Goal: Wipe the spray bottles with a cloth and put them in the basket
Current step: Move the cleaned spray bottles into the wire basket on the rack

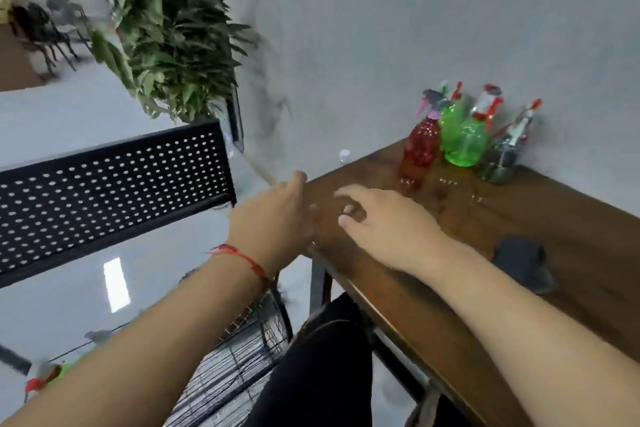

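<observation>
Several spray bottles stand in the far corner of the wooden table: a red one, two green ones and a clear grey one. A dark cloth lies on the table to my right. My left hand hovers at the table's left end, fingers loosely apart, holding nothing. My right hand is above the tabletop beside it, fingers spread and empty. A wire basket sits on the floor below my left arm; a green and red bottle shows at its left end.
A black perforated metal bench back stands to the left. A leafy potted plant is behind it by the grey wall. My dark-trousered leg is under the table edge. Glossy floor lies to the left.
</observation>
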The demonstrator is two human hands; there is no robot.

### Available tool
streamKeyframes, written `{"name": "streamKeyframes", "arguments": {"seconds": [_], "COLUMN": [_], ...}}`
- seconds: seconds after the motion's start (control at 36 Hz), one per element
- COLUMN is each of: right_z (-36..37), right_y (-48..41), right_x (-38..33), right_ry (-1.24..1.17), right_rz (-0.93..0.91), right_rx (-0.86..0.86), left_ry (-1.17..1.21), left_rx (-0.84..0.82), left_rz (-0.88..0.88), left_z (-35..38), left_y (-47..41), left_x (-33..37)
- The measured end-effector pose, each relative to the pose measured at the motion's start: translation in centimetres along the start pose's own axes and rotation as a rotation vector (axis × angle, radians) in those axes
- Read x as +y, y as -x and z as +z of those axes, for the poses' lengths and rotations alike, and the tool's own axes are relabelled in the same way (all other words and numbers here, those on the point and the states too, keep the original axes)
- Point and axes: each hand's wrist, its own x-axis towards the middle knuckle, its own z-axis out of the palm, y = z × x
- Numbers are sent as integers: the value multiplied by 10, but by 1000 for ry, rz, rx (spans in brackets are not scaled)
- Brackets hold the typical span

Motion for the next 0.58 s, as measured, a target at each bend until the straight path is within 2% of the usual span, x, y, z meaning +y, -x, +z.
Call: {"name": "streamKeyframes", "arguments": {"seconds": [0.25, 0.39, 0.5, 0.58], "right_z": [-99, -130, -144, -147], "right_y": [-25, -55, -77, -90], "right_x": [134, 195, 240, 266], "right_ry": [46, 226, 277, 267], "right_rz": [302, 426, 536, 592], "right_rx": [297, 428, 568, 561], "left_ry": [61, -27, -148, -170], "left_rx": [92, 56, 34, -31], "left_rz": [297, 327, 348, 331], "left_z": [1, 26, 46, 54], "left_y": [-142, -235, -295, -314], "left_x": [131, 181, 198, 203]}}
